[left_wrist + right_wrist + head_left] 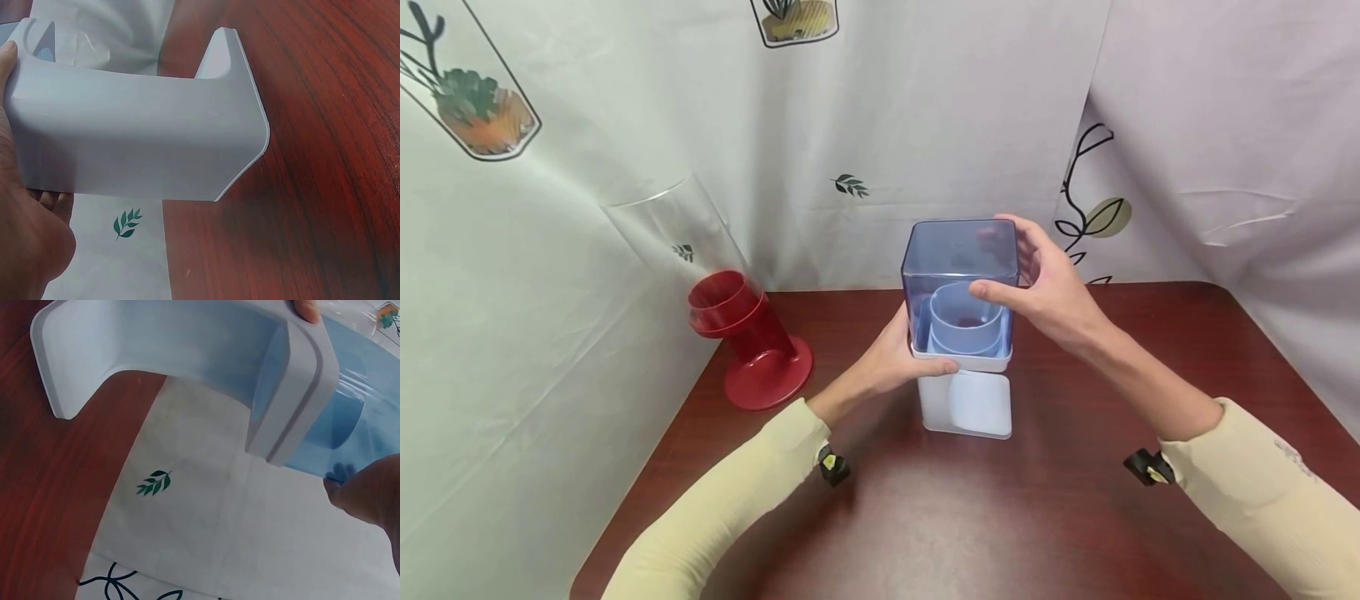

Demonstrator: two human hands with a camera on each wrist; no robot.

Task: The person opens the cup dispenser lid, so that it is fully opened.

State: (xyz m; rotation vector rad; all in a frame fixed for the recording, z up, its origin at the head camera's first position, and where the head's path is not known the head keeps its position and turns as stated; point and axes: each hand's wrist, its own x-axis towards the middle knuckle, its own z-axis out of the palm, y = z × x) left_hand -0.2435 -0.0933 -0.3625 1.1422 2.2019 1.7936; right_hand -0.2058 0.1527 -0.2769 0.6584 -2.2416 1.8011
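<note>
In front of me is a white stand with a wide foot, an upright back and a collar at the top. A see-through blue square container sits at that collar, its top open edge facing me, and a round blue ring shows inside. My left hand grips the stand just under the collar, thumb across the front and fingers behind. Around the container's right side, my right hand holds on with its thumb on the front wall; its other fingers show blurred through the plastic.
To the left stands a red base with a round foot, carrying a tall clear cylinder. A dark red wooden table lies beneath. White printed cloth hangs behind and at both sides, close to the table's edges.
</note>
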